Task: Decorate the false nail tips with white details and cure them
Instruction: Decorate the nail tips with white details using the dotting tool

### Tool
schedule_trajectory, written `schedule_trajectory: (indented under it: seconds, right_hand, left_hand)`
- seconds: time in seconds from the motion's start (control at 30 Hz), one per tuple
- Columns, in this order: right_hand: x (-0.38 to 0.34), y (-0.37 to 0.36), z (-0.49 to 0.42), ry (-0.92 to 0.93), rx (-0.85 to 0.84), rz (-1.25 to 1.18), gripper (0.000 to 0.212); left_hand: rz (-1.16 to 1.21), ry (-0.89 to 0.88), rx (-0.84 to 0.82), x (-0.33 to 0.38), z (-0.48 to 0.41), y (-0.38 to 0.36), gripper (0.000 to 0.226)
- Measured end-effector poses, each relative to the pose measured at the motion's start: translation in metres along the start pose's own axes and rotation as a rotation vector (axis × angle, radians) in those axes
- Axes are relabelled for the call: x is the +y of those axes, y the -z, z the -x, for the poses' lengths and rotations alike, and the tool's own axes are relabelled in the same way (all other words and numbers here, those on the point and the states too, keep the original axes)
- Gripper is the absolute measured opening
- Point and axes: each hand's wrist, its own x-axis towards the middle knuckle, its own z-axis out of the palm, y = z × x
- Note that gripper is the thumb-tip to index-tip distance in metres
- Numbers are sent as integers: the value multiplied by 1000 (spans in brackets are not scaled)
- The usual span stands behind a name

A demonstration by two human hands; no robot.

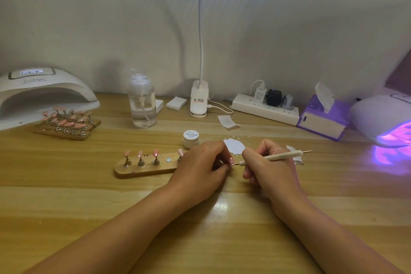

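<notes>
Wooden table with nail stand, gel pot, pump bottle, curing lamp, power strip, tissue box.

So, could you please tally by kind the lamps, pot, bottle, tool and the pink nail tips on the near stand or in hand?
Curing lamps: 2
Pink nail tips on the near wooden stand: 4
Pink nail tip pinched in the left hand: 1
Dotting tool: 1
Gel pot: 1
Pump bottle: 1
Total: 10
</notes>
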Motion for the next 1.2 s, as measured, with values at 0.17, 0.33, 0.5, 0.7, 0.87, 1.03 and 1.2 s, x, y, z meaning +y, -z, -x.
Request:
schedule_trajectory:
  seconds: [0.17, 0.33, 0.5, 0.7, 0.87, 1.03, 1.2]
  right_hand:
    - [-1, 1, 0, -9, 10, -39, 25]
    - [1, 0, -1, 0, 8, -27, 33]
    - [3, -1, -2, 8, -6, 4, 29]
    - [1, 1, -2, -3, 35, -107, 28]
    - [-1, 4, -3, 5, 141, -288, 30]
    - [-2, 8, -3, 77, 242, -294, 35]
    - [-4, 12, -7, 24, 297, -302, 32]
  left_hand:
    - [5, 1, 0, 0, 0, 0, 17]
    - [18, 7, -1, 0, 0, 1, 15]
    - [10, 4, -5, 0, 0, 1, 17]
    - [13, 4, 0, -1, 0, 0, 18]
    - [-27, -16, 5, -1, 1, -1, 22]
    - [-68, -65, 36, 1, 4, -1, 13]
    - [21, -116, 131, 8, 5, 1, 13]
